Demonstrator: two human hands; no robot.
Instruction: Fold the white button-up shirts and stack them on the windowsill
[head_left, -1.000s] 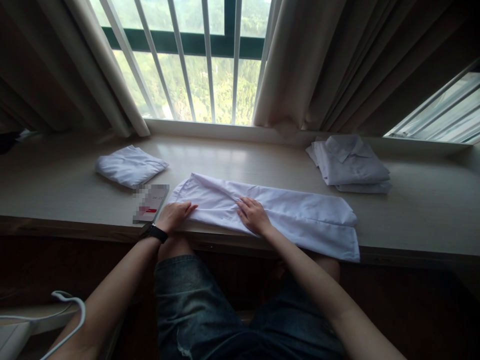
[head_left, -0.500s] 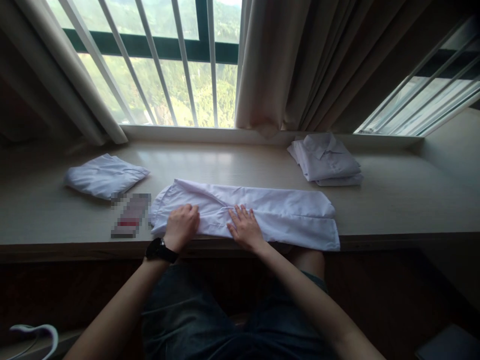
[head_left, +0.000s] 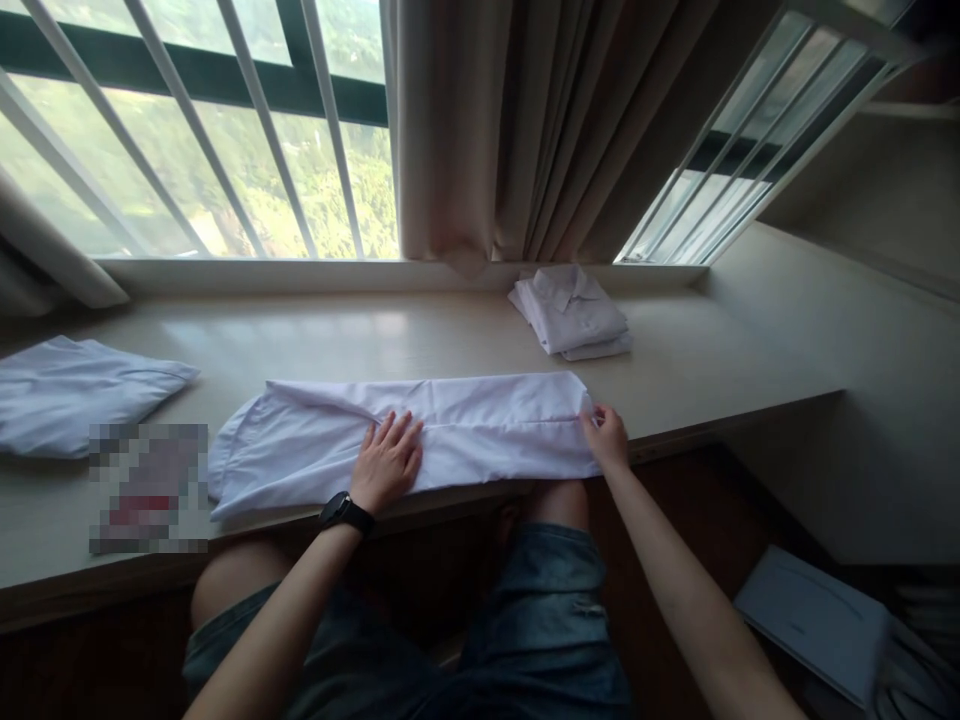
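Observation:
A white shirt (head_left: 480, 440), folded into a long strip, lies along the front edge of the desk. My left hand (head_left: 388, 462) rests flat on its middle, fingers spread, with a black watch on the wrist. At the strip's right end my right hand (head_left: 606, 436) pinches the edge of the cloth between thumb and fingers. The shirt's left end fans out into loose folds near the pixelated patch.
Folded white shirts (head_left: 574, 312) are stacked at the back right. Another white garment (head_left: 82, 395) lies at the far left, beside a blurred-out rectangular item (head_left: 150, 495). The desk (head_left: 315, 335) meets a side panel (head_left: 817, 300) on the right. A pale flat box (head_left: 814, 620) sits low at the right.
My right hand has moved from the shirt's middle to its right end and grips the edge. My left hand has opened from a curled grip and lies flat. The view has turned right.

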